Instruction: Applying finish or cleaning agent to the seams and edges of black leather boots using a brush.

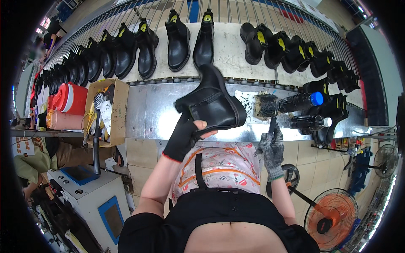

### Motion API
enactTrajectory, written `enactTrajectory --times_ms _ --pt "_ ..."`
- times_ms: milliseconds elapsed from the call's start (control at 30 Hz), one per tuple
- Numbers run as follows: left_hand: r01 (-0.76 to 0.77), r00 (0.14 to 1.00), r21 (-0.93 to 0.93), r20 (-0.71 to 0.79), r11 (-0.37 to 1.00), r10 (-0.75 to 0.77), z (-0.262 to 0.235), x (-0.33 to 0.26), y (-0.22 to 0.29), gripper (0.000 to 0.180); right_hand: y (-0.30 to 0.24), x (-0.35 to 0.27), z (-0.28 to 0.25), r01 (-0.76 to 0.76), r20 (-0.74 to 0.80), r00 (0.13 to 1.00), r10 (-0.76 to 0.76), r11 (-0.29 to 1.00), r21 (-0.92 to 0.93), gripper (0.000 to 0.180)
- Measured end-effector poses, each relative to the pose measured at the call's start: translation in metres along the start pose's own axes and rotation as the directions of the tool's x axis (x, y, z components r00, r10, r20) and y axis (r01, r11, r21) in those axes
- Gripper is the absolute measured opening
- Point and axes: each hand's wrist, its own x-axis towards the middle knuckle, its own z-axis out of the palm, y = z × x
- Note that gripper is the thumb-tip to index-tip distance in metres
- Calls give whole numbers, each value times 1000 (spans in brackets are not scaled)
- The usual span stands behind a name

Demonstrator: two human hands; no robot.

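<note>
A black ankle boot is tilted over the metal bench edge, its sole to the right. Wrapped round its upper is my left hand, in a black glove with bare fingertips. My right hand, in a stained grey knit glove, pinches a short dark stick-like tool; its exact kind I cannot make out. Just beyond that hand lies a black-stained sponge-like block on a smeared white sheet. Beside the block lie a dark bottle with a blue cap and another with a white cap.
Black boots line the roller conveyor behind the metal bench, with more at the right end. A cardboard box of tools and a red jug stand left. An orange fan and a grey machine flank me.
</note>
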Motion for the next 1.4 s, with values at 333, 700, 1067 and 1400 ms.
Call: enactTrajectory --times_ms 333,700,1067,1400 --pt "-151 988 550 70 821 135 52 207 80 47 118 39 2 -131 17 989 147 814 566 38" --pt "-463 754 832 187 306 630 90 318 81 54 118 34 -1 -164 0 977 213 754 636 28" --pt "-282 952 713 127 642 278 -45 428 167 45 105 22 4 -262 -64 934 353 793 550 27" --pt "-653 731 366 534 664 425 -35 388 161 66 101 24 4 -311 -46 919 392 792 525 25"
